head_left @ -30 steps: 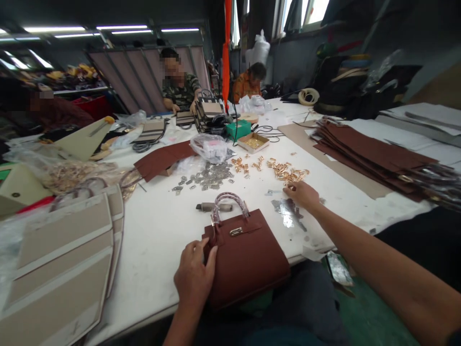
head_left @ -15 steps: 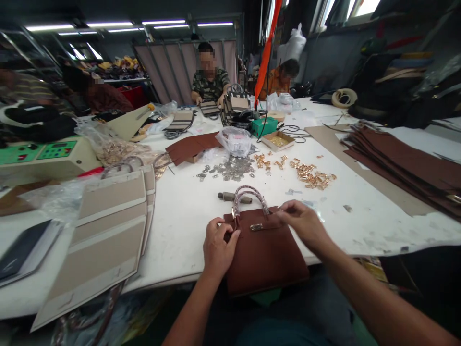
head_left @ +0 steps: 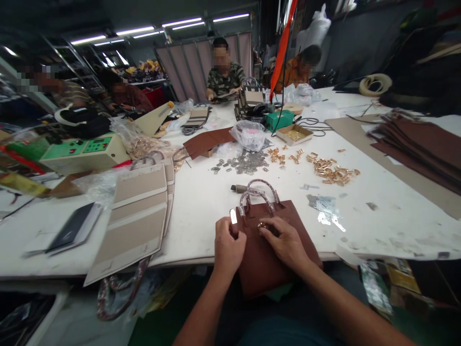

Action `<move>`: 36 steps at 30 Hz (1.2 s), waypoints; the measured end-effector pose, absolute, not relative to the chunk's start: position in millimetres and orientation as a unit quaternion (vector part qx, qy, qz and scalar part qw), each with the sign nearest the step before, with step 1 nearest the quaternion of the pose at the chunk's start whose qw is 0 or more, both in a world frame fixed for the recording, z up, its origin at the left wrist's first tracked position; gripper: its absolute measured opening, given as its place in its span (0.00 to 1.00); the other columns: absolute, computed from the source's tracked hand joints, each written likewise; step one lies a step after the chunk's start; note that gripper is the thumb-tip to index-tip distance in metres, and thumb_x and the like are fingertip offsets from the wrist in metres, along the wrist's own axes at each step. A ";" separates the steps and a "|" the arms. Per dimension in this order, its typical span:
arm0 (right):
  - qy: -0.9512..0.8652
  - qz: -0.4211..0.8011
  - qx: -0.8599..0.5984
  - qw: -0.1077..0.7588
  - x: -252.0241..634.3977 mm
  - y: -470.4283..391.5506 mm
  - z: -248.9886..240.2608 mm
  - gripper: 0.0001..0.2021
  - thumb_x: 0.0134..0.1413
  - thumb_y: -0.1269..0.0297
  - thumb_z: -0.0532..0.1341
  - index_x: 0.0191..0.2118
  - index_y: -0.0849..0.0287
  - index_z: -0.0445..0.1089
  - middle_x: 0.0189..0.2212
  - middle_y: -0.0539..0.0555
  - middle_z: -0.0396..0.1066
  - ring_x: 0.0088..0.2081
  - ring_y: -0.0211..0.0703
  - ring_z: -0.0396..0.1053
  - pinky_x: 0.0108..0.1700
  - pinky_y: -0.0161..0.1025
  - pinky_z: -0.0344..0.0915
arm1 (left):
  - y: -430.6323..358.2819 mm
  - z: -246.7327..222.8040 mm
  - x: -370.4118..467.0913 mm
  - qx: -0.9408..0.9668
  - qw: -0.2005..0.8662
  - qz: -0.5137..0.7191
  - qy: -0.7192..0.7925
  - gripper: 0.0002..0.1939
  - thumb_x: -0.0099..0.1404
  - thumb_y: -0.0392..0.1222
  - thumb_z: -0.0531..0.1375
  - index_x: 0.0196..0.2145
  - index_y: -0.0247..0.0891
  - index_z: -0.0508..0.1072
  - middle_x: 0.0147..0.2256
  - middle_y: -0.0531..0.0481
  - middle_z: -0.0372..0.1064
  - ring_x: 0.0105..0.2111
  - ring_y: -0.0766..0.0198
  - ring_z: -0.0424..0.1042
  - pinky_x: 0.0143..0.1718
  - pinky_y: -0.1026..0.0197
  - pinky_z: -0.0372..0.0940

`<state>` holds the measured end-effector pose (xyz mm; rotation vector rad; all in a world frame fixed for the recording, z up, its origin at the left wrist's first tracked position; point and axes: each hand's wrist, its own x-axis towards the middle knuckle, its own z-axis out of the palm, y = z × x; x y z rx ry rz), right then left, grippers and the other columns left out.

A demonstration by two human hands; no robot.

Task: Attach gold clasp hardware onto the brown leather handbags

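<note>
A brown handbag [head_left: 266, 264] leans over the table's front edge, its two plastic-wrapped handles [head_left: 257, 192] standing up at the top. My left hand [head_left: 229, 245] is closed at the bag's upper left corner, pinching a strap end with a shiny metal plate [head_left: 234, 216]. My right hand [head_left: 286, 240] lies over the bag's front, thumb and fingers pinched on the small metal clasp [head_left: 262, 225]. Behind the handles a dark-tipped tool [head_left: 239, 188] rests on the table.
Grey metal plates [head_left: 248, 162] and gold fittings [head_left: 331, 170] lie beyond the bag. Beige panels [head_left: 139, 211] stand at left, brown leather pieces [head_left: 425, 144] at right. A green box [head_left: 279, 119] sits further back. Several people work around the table.
My right hand has moved from the bag's upper right corner to the clasp. My left hand stays at the left corner, where the metal plate now stands upright. The view has turned left.
</note>
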<state>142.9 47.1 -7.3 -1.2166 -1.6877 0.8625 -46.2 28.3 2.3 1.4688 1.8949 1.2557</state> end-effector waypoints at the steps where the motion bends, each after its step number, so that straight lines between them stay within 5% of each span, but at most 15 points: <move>1: -0.681 0.342 -0.482 0.433 143.1 46.2 -8.6 0.07 0.64 0.61 0.63 0.45 0.53 0.77 0.42 0.53 0.78 0.44 0.49 0.75 0.51 0.44 0.68 | 25.9 4.4 -47.7 0.481 0.268 0.466 0.693 0.11 0.55 0.31 0.62 0.36 0.40 0.69 0.40 0.47 0.69 0.42 0.56 0.70 0.45 0.56 0.65; 5: -0.683 0.338 -0.467 0.448 145.8 44.8 -11.0 0.06 0.64 0.62 0.63 0.44 0.52 0.76 0.42 0.52 0.78 0.44 0.48 0.75 0.51 0.44 0.69 | 13.0 11.6 -54.6 0.231 0.504 0.531 0.641 0.31 0.51 0.35 0.67 0.53 0.39 0.69 0.44 0.45 0.76 0.41 0.57 0.76 0.41 0.59 0.68; 10: -0.678 0.368 -0.454 0.446 149.0 42.8 -9.2 0.06 0.65 0.61 0.63 0.44 0.52 0.77 0.43 0.52 0.79 0.45 0.48 0.75 0.51 0.43 0.69 | 0.2 16.6 -65.8 0.211 0.627 0.489 0.568 0.21 0.56 0.46 0.69 0.46 0.34 0.76 0.42 0.41 0.78 0.39 0.56 0.77 0.36 0.59 0.70; 15: -0.679 0.391 -0.449 0.429 144.7 38.8 -5.5 0.07 0.64 0.60 0.64 0.44 0.52 0.78 0.42 0.52 0.80 0.43 0.47 0.77 0.50 0.42 0.71 | 6.1 18.3 -66.7 0.269 0.635 0.448 0.569 0.18 0.58 0.52 0.69 0.39 0.37 0.76 0.36 0.46 0.77 0.32 0.60 0.75 0.27 0.64 0.66; 25: -0.700 0.324 -0.495 0.400 120.9 36.5 -6.8 0.09 0.63 0.61 0.63 0.47 0.53 0.79 0.43 0.53 0.80 0.42 0.48 0.78 0.46 0.41 0.72 | 24.2 -6.2 -38.8 0.225 0.605 0.586 0.490 0.14 0.60 0.51 0.69 0.36 0.39 0.75 0.32 0.53 0.72 0.32 0.65 0.69 0.37 0.65 0.64; 36: -0.704 0.299 -0.547 0.341 98.8 40.1 14.7 0.10 0.60 0.61 0.63 0.43 0.56 0.78 0.35 0.52 0.80 0.33 0.45 0.77 0.39 0.39 0.71 | 17.1 -13.3 -42.7 0.249 0.590 0.571 0.514 0.14 0.66 0.53 0.64 0.34 0.40 0.73 0.27 0.55 0.68 0.27 0.66 0.64 0.31 0.66 0.58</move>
